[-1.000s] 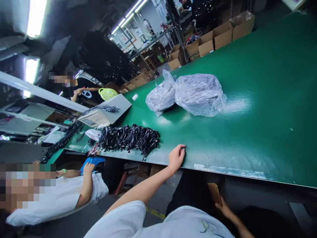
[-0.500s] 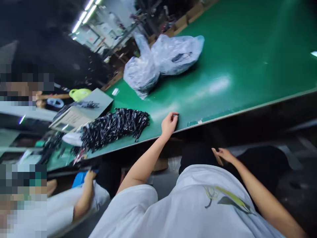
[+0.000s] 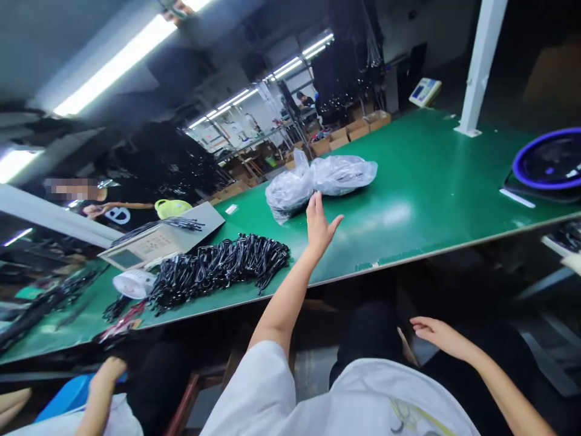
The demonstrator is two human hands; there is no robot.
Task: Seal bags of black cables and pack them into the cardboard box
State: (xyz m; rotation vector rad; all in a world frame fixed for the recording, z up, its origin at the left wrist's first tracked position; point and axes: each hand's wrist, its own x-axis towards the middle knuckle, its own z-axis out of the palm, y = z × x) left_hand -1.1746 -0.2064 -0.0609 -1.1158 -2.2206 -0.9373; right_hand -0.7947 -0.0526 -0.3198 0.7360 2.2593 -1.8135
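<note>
My left hand (image 3: 319, 225) is raised above the green table (image 3: 431, 181), fingers spread, holding nothing. It hovers just in front of two clear plastic bags (image 3: 318, 181) that hold dark items. A heap of black cables (image 3: 218, 269) lies on the table to the left of that hand. My right hand (image 3: 433, 332) is low beside my lap, below the table edge, open and holding nothing.
A beige machine (image 3: 154, 239) with cables on top and a small white fan (image 3: 131, 283) stand left of the heap. A purple-rimmed basin (image 3: 549, 158) sits at the right. Cardboard boxes (image 3: 349, 130) line the far side. Another person's arm (image 3: 97, 393) is at lower left, a further person (image 3: 113, 209) beyond.
My left hand has lifted off the table's near edge and opened, now raised toward the plastic bags. The camera has tilted up. My right hand stays low by my lap.
</note>
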